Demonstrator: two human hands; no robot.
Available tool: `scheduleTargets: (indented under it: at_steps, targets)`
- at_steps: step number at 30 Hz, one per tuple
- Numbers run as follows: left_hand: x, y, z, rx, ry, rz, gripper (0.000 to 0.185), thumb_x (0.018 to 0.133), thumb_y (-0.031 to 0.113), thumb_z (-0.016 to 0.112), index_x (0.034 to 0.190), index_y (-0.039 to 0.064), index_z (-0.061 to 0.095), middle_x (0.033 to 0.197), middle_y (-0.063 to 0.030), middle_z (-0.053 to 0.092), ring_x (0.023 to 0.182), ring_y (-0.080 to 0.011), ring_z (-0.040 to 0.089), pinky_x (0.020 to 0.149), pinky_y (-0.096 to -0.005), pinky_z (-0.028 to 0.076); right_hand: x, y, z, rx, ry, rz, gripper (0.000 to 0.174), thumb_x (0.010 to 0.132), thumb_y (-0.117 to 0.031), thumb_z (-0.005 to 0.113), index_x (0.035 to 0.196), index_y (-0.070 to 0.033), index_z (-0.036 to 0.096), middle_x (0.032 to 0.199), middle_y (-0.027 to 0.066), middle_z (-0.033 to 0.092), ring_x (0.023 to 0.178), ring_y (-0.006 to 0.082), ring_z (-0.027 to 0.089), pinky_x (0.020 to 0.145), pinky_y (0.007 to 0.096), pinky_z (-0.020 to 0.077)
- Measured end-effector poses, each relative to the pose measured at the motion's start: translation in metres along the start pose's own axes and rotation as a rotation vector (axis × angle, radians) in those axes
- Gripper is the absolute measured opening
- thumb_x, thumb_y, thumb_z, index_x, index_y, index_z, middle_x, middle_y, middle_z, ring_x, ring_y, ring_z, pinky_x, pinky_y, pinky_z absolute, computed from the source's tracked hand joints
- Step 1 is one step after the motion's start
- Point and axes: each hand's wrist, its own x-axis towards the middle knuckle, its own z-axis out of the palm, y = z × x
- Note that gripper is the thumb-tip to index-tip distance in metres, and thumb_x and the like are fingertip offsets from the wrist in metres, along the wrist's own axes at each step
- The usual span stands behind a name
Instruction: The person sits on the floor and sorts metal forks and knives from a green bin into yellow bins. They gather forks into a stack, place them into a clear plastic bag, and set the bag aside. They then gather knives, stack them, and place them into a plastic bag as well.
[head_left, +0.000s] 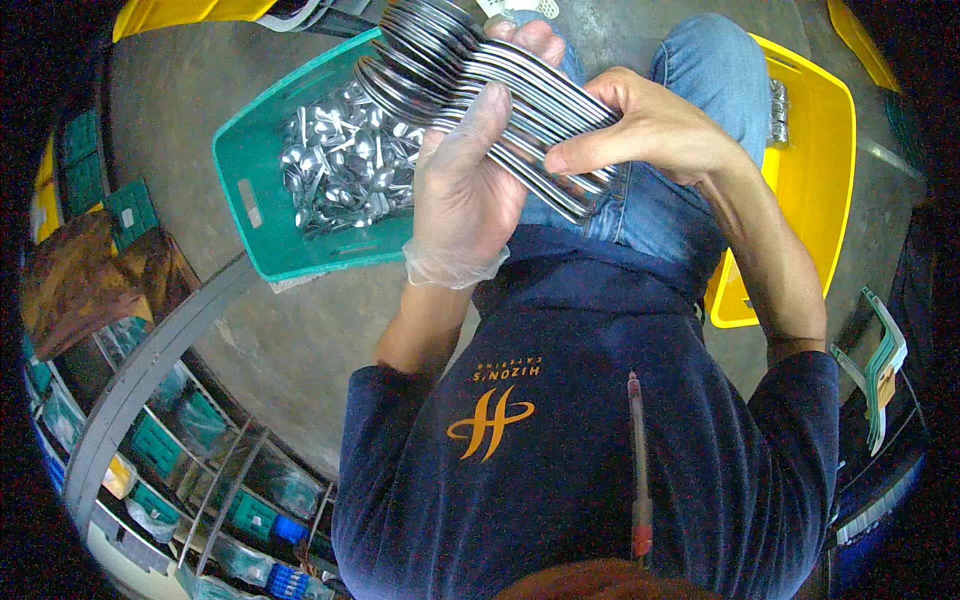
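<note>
A thick row of nested metal spoons (525, 105) lies across both hands, bowls towards the upper left and handles towards the lower right. My left hand (469, 169), in a clear plastic glove, is wrapped around the spoons near their bowls, thumb on top and fingertips on the far side. My bare right hand (645, 131) grips the handle ends between thumb and fingers. Below and left of the held row, a green plastic crate (259, 165) contains a pile of loose metal spoons (345, 161). The spoons in hand hide part of that crate.
A yellow plastic crate (814, 187) stands beside my right leg, with wrapped metal pieces (778, 112) inside. Shelving with green bins (157, 442) runs along the lower left behind a curved grey metal bar (150, 360). Another yellow container (187, 15) is at the upper left.
</note>
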Motion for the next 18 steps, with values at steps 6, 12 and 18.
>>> scheduleTargets:
  at_steps: [6,12,18]
  targets:
    - [0.000,-0.002,0.000,-0.017,0.034,0.011,0.056,0.098,0.019,0.056,0.147,0.000,0.033,0.149,-0.0170,0.044,0.143,-0.0327,0.036,0.119,-0.0470,0.028,0.002,0.002,0.003,-0.059,-0.038,-0.014,0.030,0.077,-0.031,0.083,0.092,-0.005,0.075,0.082,-0.0001,0.071,0.074,0.0071,0.061,0.071,0.0236,0.0472]
    - [-0.004,-0.014,-0.005,0.193,0.048,0.011,0.047,0.098,0.017,0.057,0.139,0.000,0.044,0.138,-0.0166,0.055,0.129,-0.0251,0.051,0.109,-0.0393,0.041,-0.001,0.019,0.010,0.036,-0.156,0.028,0.032,0.083,-0.030,0.079,0.097,-0.004,0.069,0.077,0.0026,0.068,0.072,0.0121,0.065,0.064,0.0276,0.0512]
    - [0.002,0.007,-0.092,0.799,-0.251,-0.155,0.042,0.099,0.027,0.061,0.131,0.000,0.058,0.113,-0.0091,0.067,0.101,-0.0142,0.062,0.087,-0.0300,0.051,-0.026,0.055,0.019,0.319,0.147,0.089,0.029,0.084,-0.012,0.077,0.105,0.002,0.064,0.077,0.0081,0.065,0.062,0.0171,0.062,0.053,0.0319,0.0517]
